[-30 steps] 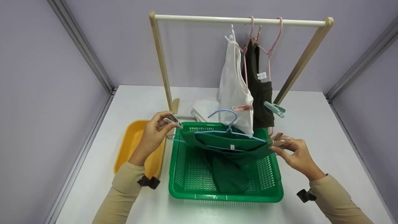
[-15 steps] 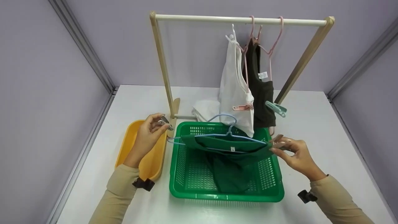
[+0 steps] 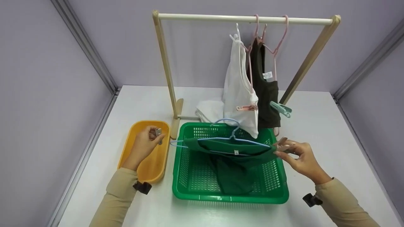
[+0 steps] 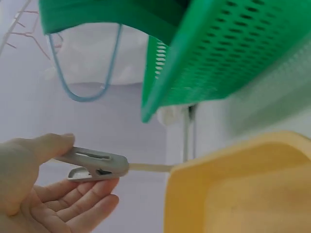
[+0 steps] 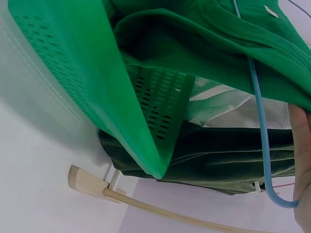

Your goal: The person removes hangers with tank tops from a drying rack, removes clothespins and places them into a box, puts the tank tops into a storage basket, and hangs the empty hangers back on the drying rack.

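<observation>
My left hand [image 3: 143,145] is over the yellow bin, pinching a grey clothespin [image 4: 99,162] between thumb and fingers. At the other side my right hand [image 3: 304,157] holds a beige-pink clothespin [image 3: 283,147] by the right shoulder of a green top [image 3: 202,147]. That top is on a blue hanger [image 3: 252,141], hook upward, above the green basket [image 3: 230,198]. Its lower part hangs down into the basket. On the left, the hanger's bare end sticks out past the cloth. In the right wrist view the right hand shows only at the edge, and its clothespin is hidden.
The yellow bin [image 3: 164,167] stands left of the basket. Behind is a rack with a white rail [image 3: 202,17]. From it hang a white top [image 3: 235,82] with a pink clothespin [image 3: 247,108] and a dark top [image 3: 268,104] with a mint clothespin [image 3: 281,109].
My left hand has moved left and down from the hanger's left end to over the yellow bin, carrying the grey clothespin. My right hand has stayed at the top's right shoulder.
</observation>
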Demonstrator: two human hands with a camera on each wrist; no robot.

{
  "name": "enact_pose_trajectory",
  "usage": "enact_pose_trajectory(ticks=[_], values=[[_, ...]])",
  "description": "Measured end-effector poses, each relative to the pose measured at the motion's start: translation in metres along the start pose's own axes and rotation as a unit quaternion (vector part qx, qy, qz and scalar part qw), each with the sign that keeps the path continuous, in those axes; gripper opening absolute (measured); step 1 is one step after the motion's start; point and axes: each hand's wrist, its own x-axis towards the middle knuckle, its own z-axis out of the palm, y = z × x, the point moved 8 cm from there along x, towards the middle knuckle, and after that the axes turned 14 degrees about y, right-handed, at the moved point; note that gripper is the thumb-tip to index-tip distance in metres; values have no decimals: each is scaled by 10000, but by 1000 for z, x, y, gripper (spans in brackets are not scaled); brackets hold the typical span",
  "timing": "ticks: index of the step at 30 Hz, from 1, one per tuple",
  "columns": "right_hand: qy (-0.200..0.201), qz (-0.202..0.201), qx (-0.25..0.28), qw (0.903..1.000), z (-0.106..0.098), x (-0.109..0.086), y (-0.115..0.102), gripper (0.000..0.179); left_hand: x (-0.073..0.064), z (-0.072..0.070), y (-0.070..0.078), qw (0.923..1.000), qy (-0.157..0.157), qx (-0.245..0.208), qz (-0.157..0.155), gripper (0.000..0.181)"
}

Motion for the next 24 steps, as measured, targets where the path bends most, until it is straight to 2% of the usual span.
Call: enact_pose_trajectory(ticks=[6,15,19,24], values=[[-24,69,21,10000,1,1,0,26,-3,4,-19,9977,-415,413,-334,39],[-41,145,95,9998,1,1,1,24,-8,8,-35,9937,-614,724,-590,30],[-4,127,100,9999,2,0,1,25,-11,13,-50,9866,-836,1072,-900,34],[22,215,217,9995,3,-2,3,28,-18,22,-69,9720,-1177,1624,-1223,37]])
